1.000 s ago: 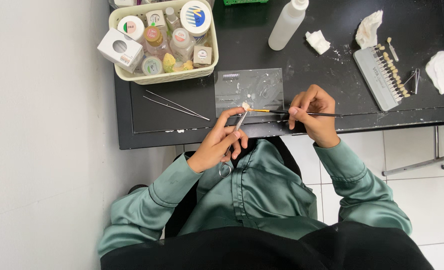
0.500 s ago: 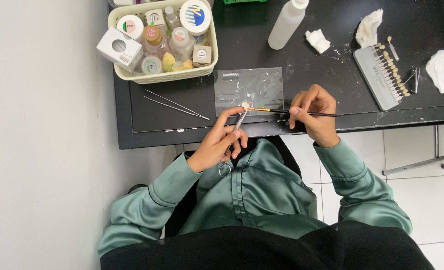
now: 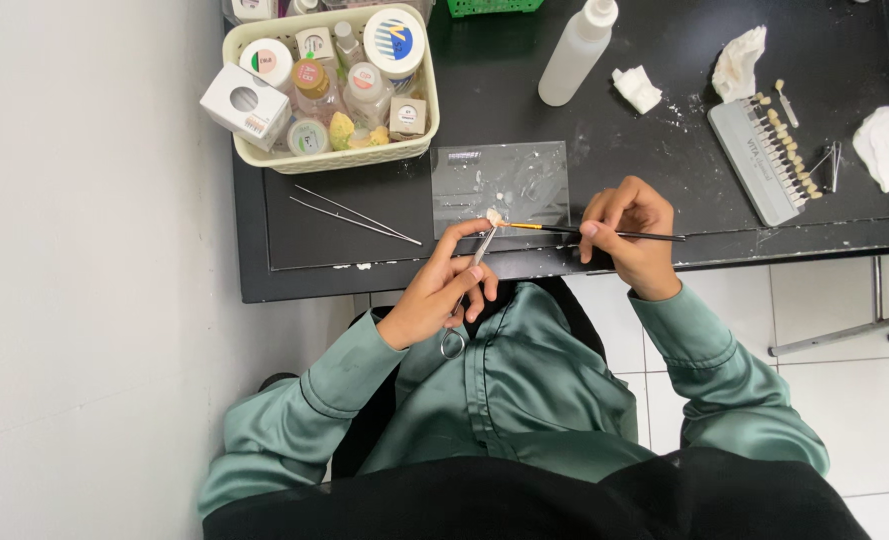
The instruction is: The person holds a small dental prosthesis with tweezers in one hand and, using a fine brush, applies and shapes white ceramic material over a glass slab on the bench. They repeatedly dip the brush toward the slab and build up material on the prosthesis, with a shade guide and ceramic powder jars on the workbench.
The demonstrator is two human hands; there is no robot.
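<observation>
My left hand (image 3: 443,288) grips a metal clamp tool (image 3: 473,272) with ring handles; its tip holds a small pale tooth piece (image 3: 494,215) just above the desk's front edge. My right hand (image 3: 630,228) holds a thin black brush (image 3: 605,234) level, its tip touching the tooth piece from the right. Both hands hover in front of a clear glass mixing slab (image 3: 503,184) with smears of white paste on it.
The black desk (image 3: 485,90) carries a cream basket (image 3: 337,158) of jars and boxes at back left, long tweezers (image 3: 357,214), a white squeeze bottle (image 3: 577,52), tissue wads (image 3: 740,62), and a grey tooth shade guide (image 3: 765,155). A white wall is on the left, tiled floor on the right.
</observation>
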